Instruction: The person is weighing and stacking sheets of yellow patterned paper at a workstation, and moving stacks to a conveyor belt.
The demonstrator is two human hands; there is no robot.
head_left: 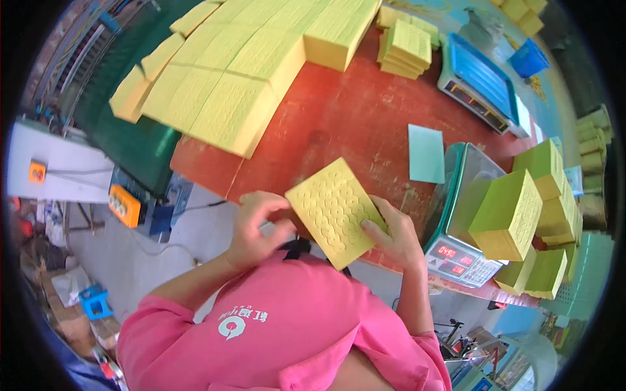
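Right hand (399,238) grips a rectangular embossed yellow paper pad (336,212) | left hand (251,228) just beside it, loosely spread | far left, yellow paper blocks (218,88) on red worktop (358,111)

Upper garment: pink fabric shirt (293,306), its folded pink collar (313,366) open at the near side. Front bears a white round printed emblem (231,328), with small white lettering (251,314) to its right. Left sleeve (153,319) and right sleeve (407,355) leave the forearms uncovered. Left hand (256,231) and right hand (399,236): bare.
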